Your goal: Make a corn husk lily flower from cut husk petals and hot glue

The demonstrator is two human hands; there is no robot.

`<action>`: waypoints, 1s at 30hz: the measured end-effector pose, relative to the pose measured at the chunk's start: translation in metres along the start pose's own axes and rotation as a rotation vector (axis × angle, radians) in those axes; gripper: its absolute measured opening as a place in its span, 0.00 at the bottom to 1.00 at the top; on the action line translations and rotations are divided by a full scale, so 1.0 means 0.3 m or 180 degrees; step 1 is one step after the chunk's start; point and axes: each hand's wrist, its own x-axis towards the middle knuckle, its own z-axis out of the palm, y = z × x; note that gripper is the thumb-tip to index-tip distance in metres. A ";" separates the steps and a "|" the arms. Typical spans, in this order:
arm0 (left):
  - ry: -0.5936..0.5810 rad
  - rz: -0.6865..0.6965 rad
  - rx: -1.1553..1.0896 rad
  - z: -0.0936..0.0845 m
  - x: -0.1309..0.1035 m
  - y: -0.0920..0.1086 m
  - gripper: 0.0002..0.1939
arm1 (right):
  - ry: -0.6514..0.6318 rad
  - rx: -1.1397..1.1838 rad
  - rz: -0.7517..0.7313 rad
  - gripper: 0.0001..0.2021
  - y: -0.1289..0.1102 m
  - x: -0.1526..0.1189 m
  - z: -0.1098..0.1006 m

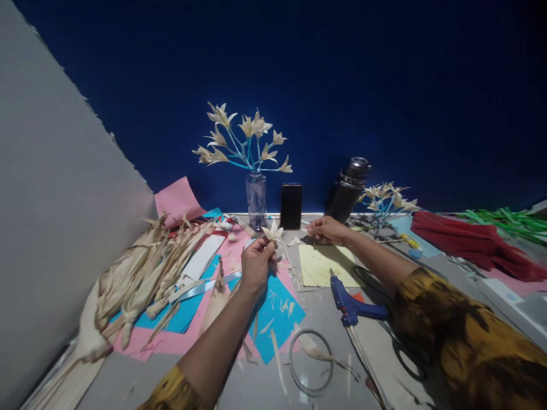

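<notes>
My left hand [257,263] pinches a small cream husk flower [272,230] upright by its base, its pointed petals spread above the fingertips. My right hand [328,230] reaches across to the far side of the yellow sheet [327,267], with thumb and fingers closed together. A tiny pale bit shows at those fingertips, too small to name. Loose pale petals [294,241] lie between the two hands. Just beyond my left hand stands a glass bottle [256,199] with a bunch of husk flowers [252,128] on blue stems.
Dried husks [141,273] are heaped at left over pink and blue paper [277,313]. A blue glue gun [352,302] lies below my right forearm. A wire ring [311,393] is at the front. A phone [291,206] and a flask [348,191] stand by the wall; red cloth [474,242] lies right.
</notes>
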 end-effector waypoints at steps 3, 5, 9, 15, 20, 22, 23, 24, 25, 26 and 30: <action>0.0014 -0.0062 -0.0107 0.004 -0.003 0.012 0.14 | -0.0103 0.0451 0.0115 0.11 -0.033 -0.039 0.005; -0.0119 -0.0266 -0.0365 0.008 -0.009 0.024 0.15 | -0.0168 0.0652 0.0120 0.11 -0.067 -0.078 0.013; -0.0386 -0.0645 -0.0870 0.026 -0.030 0.045 0.18 | -0.0203 0.0847 -0.0067 0.15 -0.144 -0.172 0.040; -0.0431 -0.0557 -0.0880 0.064 -0.062 0.053 0.19 | -0.0127 0.0363 -0.0642 0.14 -0.204 -0.259 0.117; -0.0353 -0.0283 -0.0413 0.078 -0.078 0.049 0.15 | -0.0020 0.0222 -0.0700 0.12 -0.211 -0.287 0.160; -0.0348 -0.0275 -0.0417 0.080 -0.082 0.050 0.15 | -0.0121 0.0384 -0.0599 0.13 -0.210 -0.303 0.160; -0.0331 -0.0307 -0.0459 0.081 -0.082 0.051 0.15 | -0.0160 0.0441 -0.0549 0.13 -0.208 -0.313 0.157; -0.0298 -0.0350 -0.0505 0.082 -0.083 0.053 0.15 | -0.0168 0.0455 -0.0513 0.13 -0.205 -0.324 0.152; -0.0254 -0.0392 -0.0544 0.082 -0.083 0.054 0.16 | -0.0139 0.0408 -0.0505 0.12 -0.201 -0.335 0.146; -0.0214 -0.0424 -0.0572 0.083 -0.083 0.056 0.16 | -0.0070 0.0288 -0.0536 0.11 -0.197 -0.346 0.140; -0.0183 -0.0507 -0.0625 0.089 -0.088 0.055 0.16 | 0.0479 -0.0689 -0.1083 0.05 -0.190 -0.376 0.127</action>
